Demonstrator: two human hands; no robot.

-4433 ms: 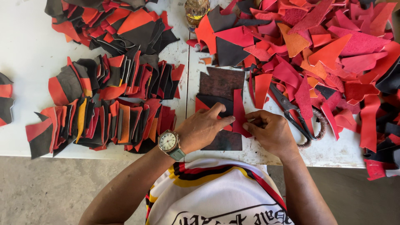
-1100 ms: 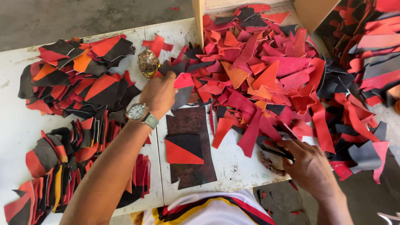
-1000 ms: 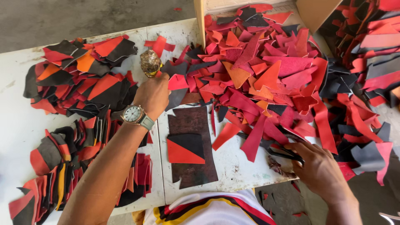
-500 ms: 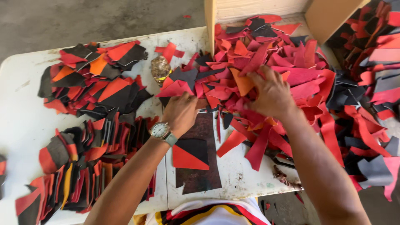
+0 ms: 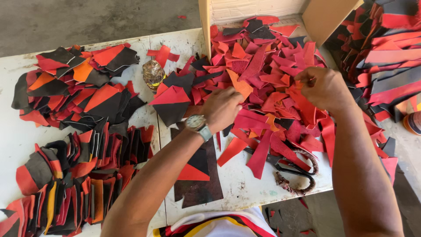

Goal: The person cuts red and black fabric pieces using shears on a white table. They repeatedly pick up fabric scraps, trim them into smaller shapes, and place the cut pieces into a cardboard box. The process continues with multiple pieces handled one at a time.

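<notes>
Both hands are in the big heap of red, orange and black scraps (image 5: 272,83) that covers the far right of the white tabletop (image 5: 245,184). The left hand (image 5: 223,107), a watch (image 5: 196,123) on its wrist, lies palm down at the heap's left edge; its fingers (image 5: 234,97) curl around an orange scrap (image 5: 240,85), though how firmly they hold it I cannot tell. The right hand (image 5: 322,87) is raised over the middle of the heap, fingers pinched shut on a small red scrap (image 5: 305,83). Near the person, between the forearms, a dark brown board (image 5: 201,188) lies flat with a black-and-red joined piece (image 5: 195,166) on it. Scissors (image 5: 291,169) with wrapped handles lie just right of the board, partly under red strips. On the left of the tabletop are rows of finished black-and-red pieces (image 5: 66,175), stacked on edge, and farther off a looser pile of the same (image 5: 74,83). A small gold-coloured pot (image 5: 153,74) stands between that pile and the heap. A cardboard box (image 5: 324,17) stands open at the far edge, and more scraps (image 5: 390,52) lie on the far right.
</notes>
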